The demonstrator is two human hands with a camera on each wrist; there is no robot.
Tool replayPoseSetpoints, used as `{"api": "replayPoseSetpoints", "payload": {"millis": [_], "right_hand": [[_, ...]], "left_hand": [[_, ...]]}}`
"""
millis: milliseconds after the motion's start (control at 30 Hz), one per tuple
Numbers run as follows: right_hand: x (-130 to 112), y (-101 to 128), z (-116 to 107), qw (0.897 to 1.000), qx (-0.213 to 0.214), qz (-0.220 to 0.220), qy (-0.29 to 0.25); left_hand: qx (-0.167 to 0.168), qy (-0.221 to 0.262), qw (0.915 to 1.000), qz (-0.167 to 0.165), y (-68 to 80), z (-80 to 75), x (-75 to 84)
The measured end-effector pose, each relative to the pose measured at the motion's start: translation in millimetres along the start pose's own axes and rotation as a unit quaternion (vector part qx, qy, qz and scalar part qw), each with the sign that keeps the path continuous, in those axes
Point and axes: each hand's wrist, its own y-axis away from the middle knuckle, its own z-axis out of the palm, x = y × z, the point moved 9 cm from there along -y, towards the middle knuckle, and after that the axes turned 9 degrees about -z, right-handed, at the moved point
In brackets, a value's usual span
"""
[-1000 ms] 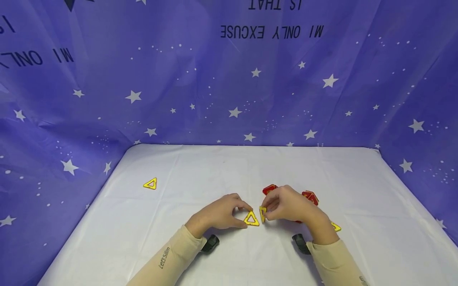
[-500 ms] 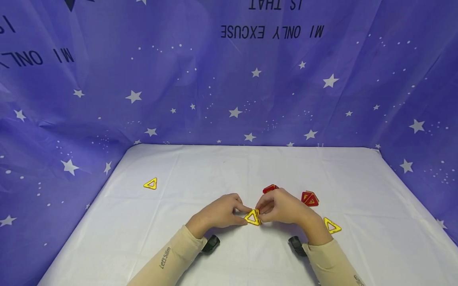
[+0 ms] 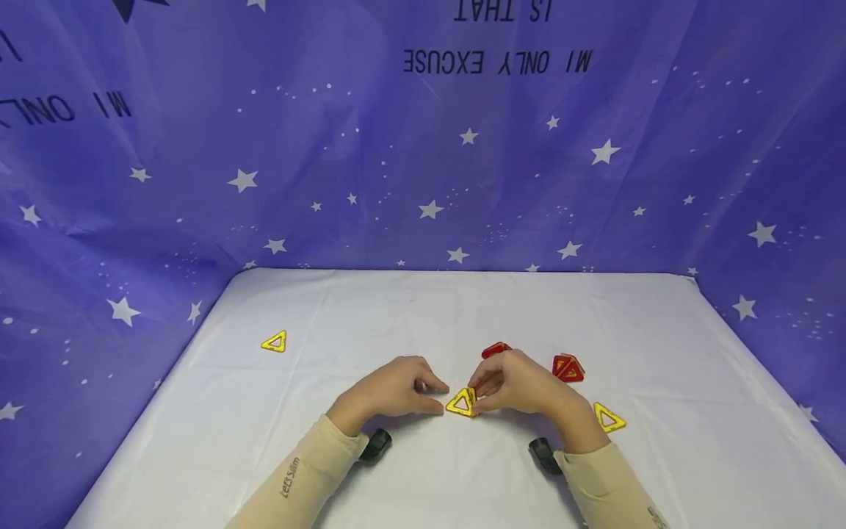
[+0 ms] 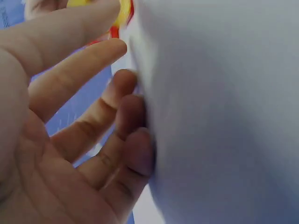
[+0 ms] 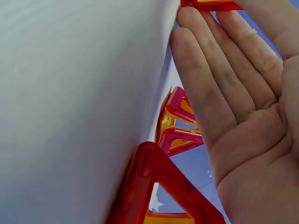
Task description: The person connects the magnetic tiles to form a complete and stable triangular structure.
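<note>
Yellow triangles (image 3: 462, 403) stand joined at tabletop (image 3: 423, 308) centre, near edge. Right hand (image 3: 522, 382) pinches them from 3 o'clock. Left hand (image 3: 390, 389), at 9 o'clock, fingers relaxed, holding nothing, fingertip close by. Advice: brace the base, press edges flush. Red triangles (image 3: 568, 367) at 2 o'clock; spare yellow triangle (image 3: 275, 342) at 10. White cloth; starry purple backdrop (image 3: 423, 147).

The right hand (image 5: 243, 107) fills the right side of the frame, palm showing, fingers straight and reaching to the top edge. A red triangular plastic tile (image 5: 161, 191) sits at bottom centre. A red-and-orange cluster of triangular tiles (image 5: 177, 123) lies mid-frame beside the white tablecloth (image 5: 74, 102).
</note>
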Motion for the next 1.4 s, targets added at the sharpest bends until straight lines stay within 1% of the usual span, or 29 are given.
{"api": "replayPoseSetpoints", "payload": {"millis": [67, 133, 200, 267, 367, 433, 533, 633, 767, 900, 967, 1067, 1267, 1400], "right_hand": [[1, -1, 1, 1.0, 0.001, 0.001, -0.001], [2, -1, 0, 1.0, 0.004, 0.005, -0.002], [4, 0, -1, 1.0, 0.01, 0.014, -0.003], [6, 2, -3, 1.0, 0.014, 0.022, -0.005], [7, 3, -4, 0.999, 0.016, 0.029, -0.008], [8, 3, -4, 0.999, 0.014, 0.028, -0.009], [8, 3, -4, 0.999, 0.014, 0.027, -0.014], [8, 2, -3, 0.999, 0.014, 0.029, -0.019], [9, 2, -1, 0.999, 0.011, 0.034, -0.022], [9, 2, 0, 0.999, 0.012, 0.031, -0.022], [8, 2, 0, 0.999, 0.013, 0.03, -0.021], [7, 2, -1, 0.999, 0.014, 0.03, -0.019], [6, 3, 0, 0.999, 0.013, 0.03, -0.018], [7, 2, 1, 0.999, 0.012, 0.031, -0.021]], "left_hand": [[0.014, 0.014, 0.9997, -0.011, 6.4, -13.3, -12.8], [0.037, 0.029, 0.9987, -0.022, 14.0, -31.0, -28.2], [0.067, 0.046, 0.9962, -0.032, 22.0, -52.0, -45.5], [0.101, 0.058, 0.9919, -0.05, 31.5, -75.0, -64.8], [0.158, 0.064, 0.9813, -0.089, 48.8, -108.9, -99.2], [0.186, 0.068, 0.972, -0.126, 62.6, -128.4, -124.4], [0.205, 0.082, 0.9584, -0.181, 84.0, -150.5, -159.5], [0.207, 0.092, 0.9493, -0.219, 102.4, -165.2, -185.7], [0.203, 0.088, 0.943, -0.248, 118.8, -173.9, -211.4], [0.198, 0.072, 0.9358, -0.282, 129.0, -172.0, -231.1], [0.196, 0.063, 0.9327, -0.296, 131.8, -169.5, -237.0], [0.198, 0.051, 0.9308, -0.303, 132.2, -167.3, -242.4], [0.202, 0.022, 0.9317, -0.301, 129.8, -167.8, -241.6], [0.205, 0.006, 0.9305, -0.303, 130.1, -168.5, -241.6]]}}
